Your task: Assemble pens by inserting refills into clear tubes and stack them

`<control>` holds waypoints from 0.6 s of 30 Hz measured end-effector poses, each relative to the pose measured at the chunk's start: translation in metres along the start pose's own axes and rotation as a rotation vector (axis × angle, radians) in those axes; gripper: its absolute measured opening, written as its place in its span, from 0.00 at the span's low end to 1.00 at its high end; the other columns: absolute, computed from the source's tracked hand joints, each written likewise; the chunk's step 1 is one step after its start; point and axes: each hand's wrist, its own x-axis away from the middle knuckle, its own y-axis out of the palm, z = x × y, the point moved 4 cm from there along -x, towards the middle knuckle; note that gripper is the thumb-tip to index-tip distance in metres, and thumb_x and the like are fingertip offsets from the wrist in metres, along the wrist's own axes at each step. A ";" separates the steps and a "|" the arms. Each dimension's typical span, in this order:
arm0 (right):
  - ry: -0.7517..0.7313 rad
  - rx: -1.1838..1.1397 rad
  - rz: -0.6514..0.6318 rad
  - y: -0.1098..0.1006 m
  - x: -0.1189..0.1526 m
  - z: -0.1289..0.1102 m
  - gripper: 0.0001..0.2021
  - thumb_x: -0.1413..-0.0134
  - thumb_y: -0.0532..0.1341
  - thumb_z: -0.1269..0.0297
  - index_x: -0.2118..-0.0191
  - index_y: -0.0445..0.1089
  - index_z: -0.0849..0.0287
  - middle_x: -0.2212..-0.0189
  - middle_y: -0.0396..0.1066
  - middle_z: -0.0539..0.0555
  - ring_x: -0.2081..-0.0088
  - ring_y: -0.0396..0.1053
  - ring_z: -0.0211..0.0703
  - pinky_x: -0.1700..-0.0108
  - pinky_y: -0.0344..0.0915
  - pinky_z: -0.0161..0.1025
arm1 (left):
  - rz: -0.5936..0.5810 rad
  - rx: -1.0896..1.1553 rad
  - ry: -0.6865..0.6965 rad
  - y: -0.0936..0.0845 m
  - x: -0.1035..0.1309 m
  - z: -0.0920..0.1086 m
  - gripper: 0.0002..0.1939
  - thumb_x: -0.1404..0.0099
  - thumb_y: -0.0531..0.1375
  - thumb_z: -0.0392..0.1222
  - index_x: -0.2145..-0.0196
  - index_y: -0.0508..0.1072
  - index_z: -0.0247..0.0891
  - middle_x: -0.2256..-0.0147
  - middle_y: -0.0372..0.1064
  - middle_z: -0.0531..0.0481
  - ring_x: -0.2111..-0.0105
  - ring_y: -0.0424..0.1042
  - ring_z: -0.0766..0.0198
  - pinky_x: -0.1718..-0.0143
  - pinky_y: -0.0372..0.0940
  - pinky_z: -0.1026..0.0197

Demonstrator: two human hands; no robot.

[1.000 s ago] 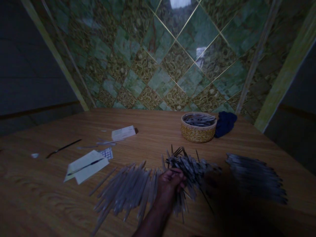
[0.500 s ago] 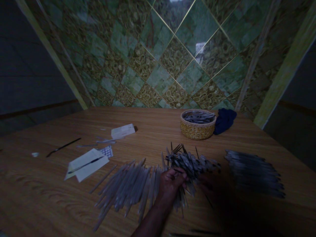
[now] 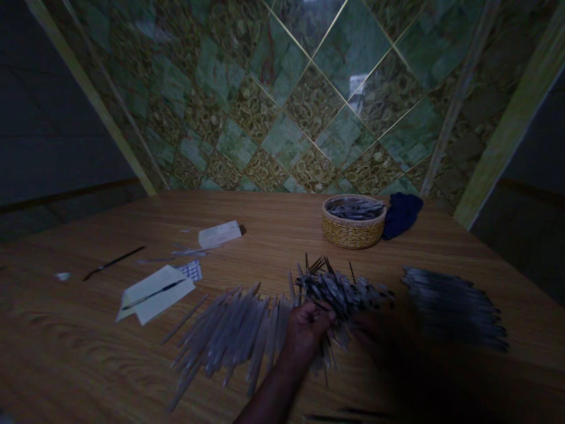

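My left hand [image 3: 309,324] is closed in a pinch at the table's middle, with a slim dark stick [image 3: 321,306] at its fingertips. Just right of it is my right hand [image 3: 368,331], close to the left fingertips; its fingers are lost in shadow. Behind both hands lies a jumbled heap of slim dark sticks and clear sleeves [image 3: 348,291]. A fanned pile of long, clear, tube-like sleeves [image 3: 233,333] spreads to the left of my left hand. To the right, a neat row of dark sticks in sleeves [image 3: 454,309] lies side by side.
A woven basket [image 3: 353,234] filled with similar sleeved sticks stands at the back, a dark blue cloth [image 3: 402,215] beside it. Leftward are a white box [image 3: 219,234], folded paper [image 3: 165,300] bearing a dark stick, and another dark stick [image 3: 115,262]. More dark sticks [image 3: 333,418] lie at the front edge.
My right hand has shifted slightly, and the thin dark stick visible below it earlier no longer shows. My left hand stays in nearly the same place.
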 end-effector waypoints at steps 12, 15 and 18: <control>0.014 -0.049 -0.007 0.010 0.001 0.004 0.13 0.47 0.51 0.64 0.64 0.72 0.57 0.67 0.75 0.54 0.67 0.70 0.41 0.66 0.59 0.34 | -0.010 -0.041 0.018 0.000 -0.002 -0.002 0.11 0.53 0.66 0.45 0.78 0.73 0.34 0.81 0.69 0.51 0.84 0.64 0.69 0.80 0.58 0.66; 0.052 0.010 -0.029 0.010 -0.001 0.010 0.13 0.46 0.50 0.63 0.65 0.72 0.56 0.69 0.75 0.54 0.67 0.70 0.42 0.67 0.58 0.34 | 0.068 -0.015 0.049 -0.008 -0.007 -0.003 0.11 0.53 0.66 0.45 0.77 0.73 0.34 0.82 0.69 0.51 0.84 0.63 0.69 0.80 0.58 0.67; 0.079 0.036 -0.063 0.008 -0.001 0.012 0.13 0.45 0.50 0.64 0.67 0.72 0.56 0.70 0.75 0.54 0.68 0.70 0.43 0.68 0.58 0.35 | 0.143 0.015 0.066 -0.016 -0.012 -0.003 0.10 0.53 0.66 0.44 0.78 0.72 0.34 0.83 0.67 0.53 0.84 0.63 0.69 0.80 0.57 0.67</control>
